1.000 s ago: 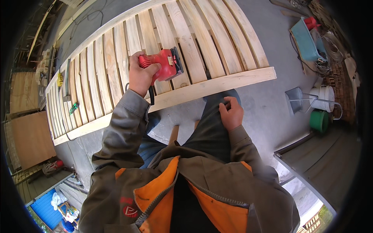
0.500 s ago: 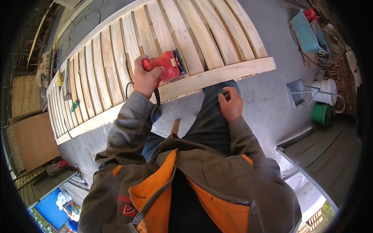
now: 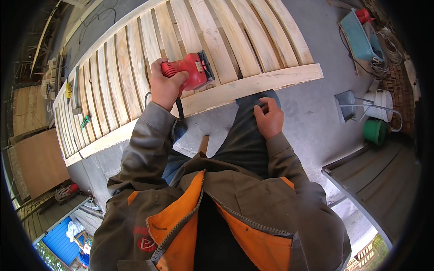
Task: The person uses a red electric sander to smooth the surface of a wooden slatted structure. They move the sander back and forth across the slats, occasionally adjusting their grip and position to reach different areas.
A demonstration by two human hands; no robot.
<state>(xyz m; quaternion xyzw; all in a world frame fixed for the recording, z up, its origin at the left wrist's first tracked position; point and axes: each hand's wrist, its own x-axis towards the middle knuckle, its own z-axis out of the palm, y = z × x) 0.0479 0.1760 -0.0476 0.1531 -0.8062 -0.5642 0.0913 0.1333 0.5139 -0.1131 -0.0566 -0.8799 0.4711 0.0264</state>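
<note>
The left hand (image 3: 163, 88) is closed around the red sander (image 3: 192, 71), gripping its body from the near side with fingers wrapped over the top. The sander sits flat on the slatted wooden frame (image 3: 135, 86), across 1 slat close to the frame's near rail (image 3: 253, 86), its black cord dropping toward the person's sleeve. The slats' long axis runs away from the person; the rail runs left to right, so the sander lies just beyond the rail and directly ahead of the left hand. The right hand (image 3: 269, 118) holds nothing: it rests, fingers loosely curled, on the person's knee (image 3: 253, 101), just below the rail and well right of the sander. The left hand is plainly the nearer.
</note>
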